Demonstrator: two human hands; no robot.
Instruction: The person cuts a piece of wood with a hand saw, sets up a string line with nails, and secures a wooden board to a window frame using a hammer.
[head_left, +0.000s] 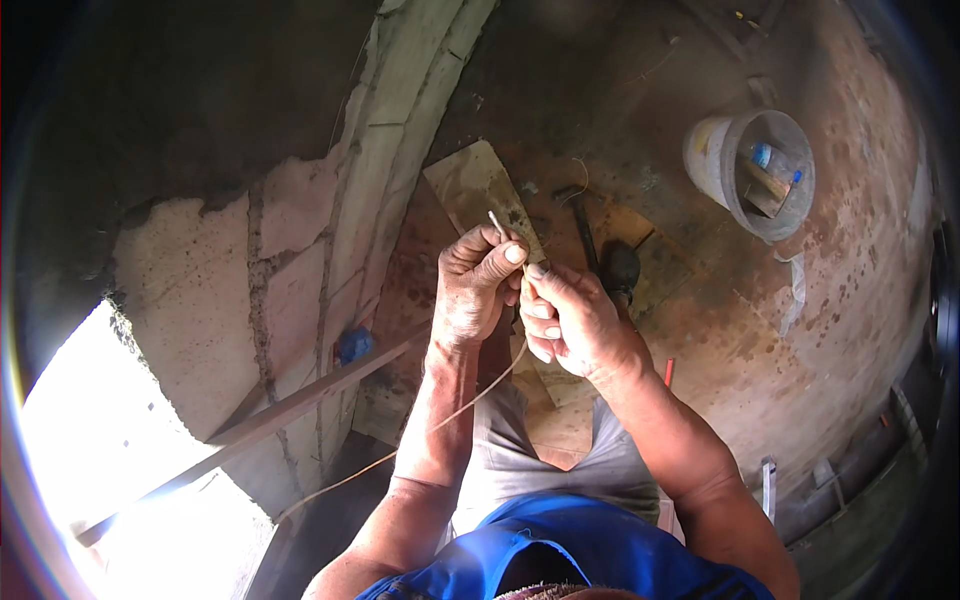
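Both dusty hands pinch a thin pale cord (470,398): the left hand (478,283) closes round its stiff upper end, the right hand (568,320) nips it just beside. Below lie a flat wooden board (478,185) and a grey plastic bucket (712,155) on the stained concrete floor (850,300).

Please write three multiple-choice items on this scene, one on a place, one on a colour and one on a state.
1. Where does the bucket stand?
A. upper right, on the floor
B. on the block wall
C. between the feet

2. What colour is the person's shirt?
A. red
B. blue
C. white

3. How is the string held?
A. it lies loose on the floor
B. the left hand alone holds it
C. both hands pinch it

Answers:
1 A: it stands on the stained floor, far right.
2 B: blue cloth shows at the lower edge.
3 C: the left hand and right hand meet on it.
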